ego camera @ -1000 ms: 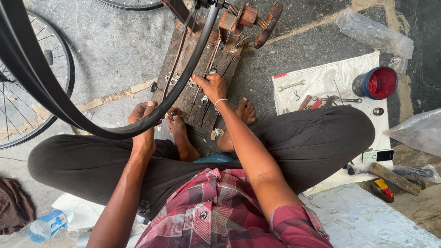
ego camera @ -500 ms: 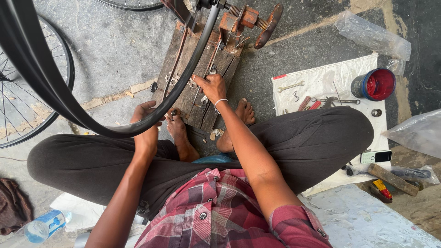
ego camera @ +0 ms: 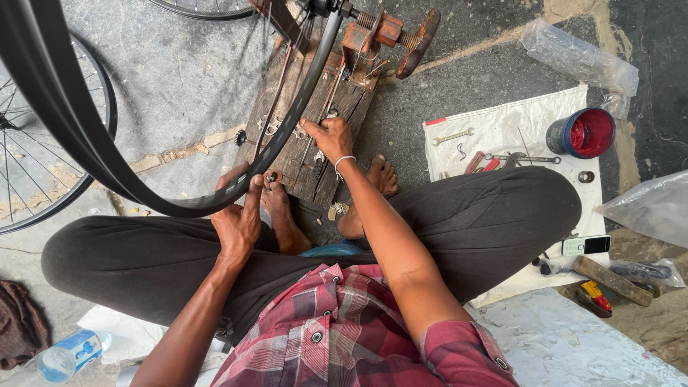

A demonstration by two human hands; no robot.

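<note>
Beside the wooden board [ego camera: 304, 136], my left hand [ego camera: 239, 218] still grips the black wheel rim [ego camera: 86, 154], fingers curled round it. My right hand [ego camera: 331, 137] has crept up the board, fingertips pinched narrow over small metal parts [ego camera: 315, 156]; I cannot tell what they hold.

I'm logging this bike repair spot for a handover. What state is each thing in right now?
Left hand: gripping the black wheel rim.
Right hand: fingers on small parts on the wooden board.
Red and blue tub: open.
Plastic bottle: lying on its side.
Phone: lying flat.
</note>
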